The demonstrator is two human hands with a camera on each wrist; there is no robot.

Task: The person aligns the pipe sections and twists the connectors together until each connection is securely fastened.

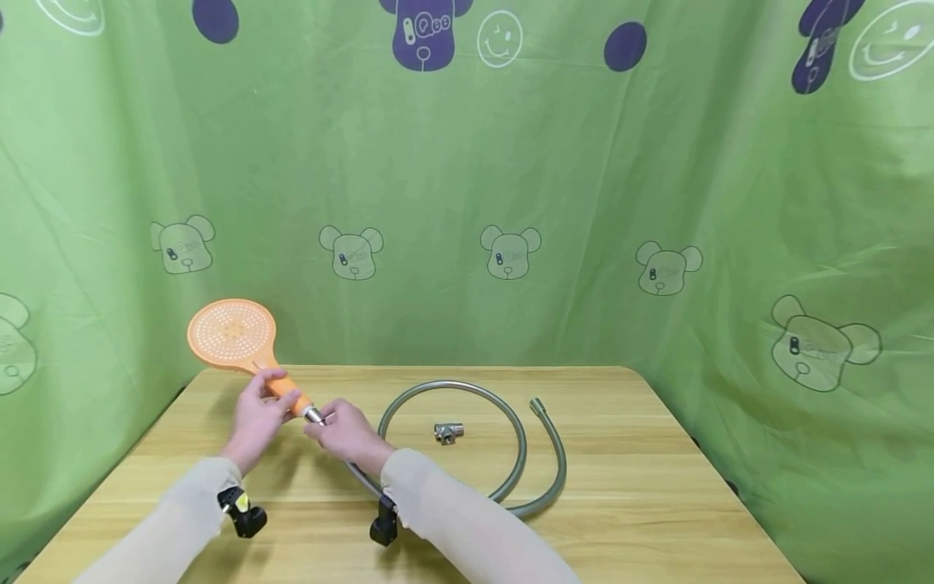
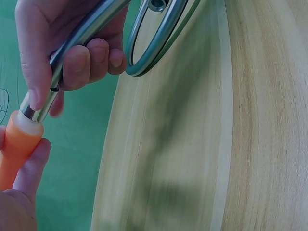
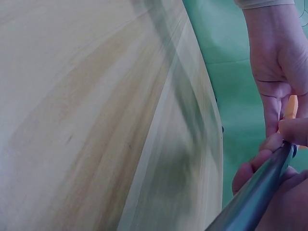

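Note:
An orange handheld shower head (image 1: 232,332) is held up over the left side of the table, its round, holed face tilted toward me. My left hand (image 1: 261,410) grips its orange handle (image 2: 18,149). Right at the handle's end, my right hand (image 1: 349,434) pinches the silver metal connector (image 2: 39,107) of a grey shower hose (image 2: 91,26). The connector meets the white collar (image 2: 26,124) of the handle, in line with it. From the right hand the hose runs down to the table and loops to the right.
Inside the hose loop (image 1: 521,454) lies a small metal angle valve (image 1: 448,432). The hose's free end (image 1: 537,405) rests farther right on the wooden table (image 1: 642,487). A green curtain (image 1: 438,308) hangs behind the table and along its sides.

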